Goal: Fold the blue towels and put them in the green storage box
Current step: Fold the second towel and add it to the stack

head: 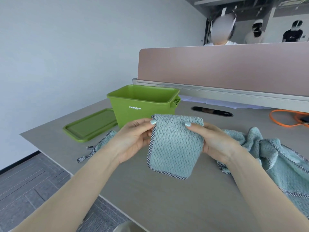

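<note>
Folded blue towel [175,146] held up mid-frame above the surface [158,203]; left hand [133,139] grip pinches its left checkered edge, right hand [215,141] grip pinches the right edge. Green storage box [142,104] open just behind, lid [91,125] flat at its left. Unfolded towels [275,156] at right edge; bare surface lower centre.

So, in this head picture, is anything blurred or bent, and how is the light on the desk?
Head view: light is soft and even, with no hard shadows on the desk; the folded towel held in the left hand and right hand is sharp; the wide lens bends the divider and desk edges; the background people are blurred.
</note>
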{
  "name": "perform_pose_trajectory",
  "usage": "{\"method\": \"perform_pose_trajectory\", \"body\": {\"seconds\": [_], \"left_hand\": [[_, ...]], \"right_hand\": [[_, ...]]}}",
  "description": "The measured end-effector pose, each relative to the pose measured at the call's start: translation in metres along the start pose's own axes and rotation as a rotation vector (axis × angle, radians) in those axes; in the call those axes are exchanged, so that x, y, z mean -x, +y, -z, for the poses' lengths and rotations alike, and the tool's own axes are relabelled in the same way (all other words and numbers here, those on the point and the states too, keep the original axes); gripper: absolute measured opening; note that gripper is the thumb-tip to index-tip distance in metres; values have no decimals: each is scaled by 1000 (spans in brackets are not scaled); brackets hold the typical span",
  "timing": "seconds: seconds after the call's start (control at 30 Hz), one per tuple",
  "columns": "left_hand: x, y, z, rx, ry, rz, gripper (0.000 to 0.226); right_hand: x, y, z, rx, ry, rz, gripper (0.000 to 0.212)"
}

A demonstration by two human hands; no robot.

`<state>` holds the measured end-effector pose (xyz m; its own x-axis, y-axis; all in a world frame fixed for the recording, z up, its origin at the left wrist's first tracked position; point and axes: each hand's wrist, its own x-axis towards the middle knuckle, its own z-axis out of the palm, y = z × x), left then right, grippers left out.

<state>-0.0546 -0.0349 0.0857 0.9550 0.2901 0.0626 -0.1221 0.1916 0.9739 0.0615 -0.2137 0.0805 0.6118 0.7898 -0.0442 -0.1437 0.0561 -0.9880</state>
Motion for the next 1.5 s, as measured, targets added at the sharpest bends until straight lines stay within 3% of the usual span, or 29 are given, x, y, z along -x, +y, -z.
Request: {"method": "perform_pose_trajectory", "body": {"seconds": [0.2,0.33,0.43,0.53,0.7,0.77,0.83,0.87,0.93,1.03,1.17,1.23,1.33,1.4,1.5], "left_hand": [[2,1,1,-48,65,-1,10],[2,1,1,-218,170,-4,16],[3,-1,0,-213,103,45,9],[5,1,-1,-164,12,102,12],[4,7,4,-78,67,17,28],[5,11,7,-143,61,-53,38],[8,15,12,-387,38,-186,44],[10,17,13,-524,6,-255,43],[12,17,12,-708,-24,-349,46],[11,15,13,-716,4,-425,44],[9,11,2,-266,61,-368,3],[6,7,-5,-79,127,-313,25],[3,7,-14,-70,49,22,50],[5,6,-15,-81,-39,201,44],[5,4,-10,-85,-25,218,31]], "right_hand": [[-3,4,-1,23,13,22,37],[-8,8,3,49,139,72,10],[-10,9,4,85,173,79,10],[-10,9,4,107,166,81,12],[-4,5,11,137,38,151,10],[2,2,15,95,-84,163,20],[5,0,19,56,-150,179,15],[5,0,21,44,-154,201,16],[1,2,21,84,-114,211,48],[-1,4,18,150,-100,246,56],[-5,5,8,153,-21,343,61],[-6,5,4,166,3,389,65],[-5,6,1,256,66,451,64],[-3,5,0,308,93,462,60],[-3,5,1,309,115,467,56]]}}
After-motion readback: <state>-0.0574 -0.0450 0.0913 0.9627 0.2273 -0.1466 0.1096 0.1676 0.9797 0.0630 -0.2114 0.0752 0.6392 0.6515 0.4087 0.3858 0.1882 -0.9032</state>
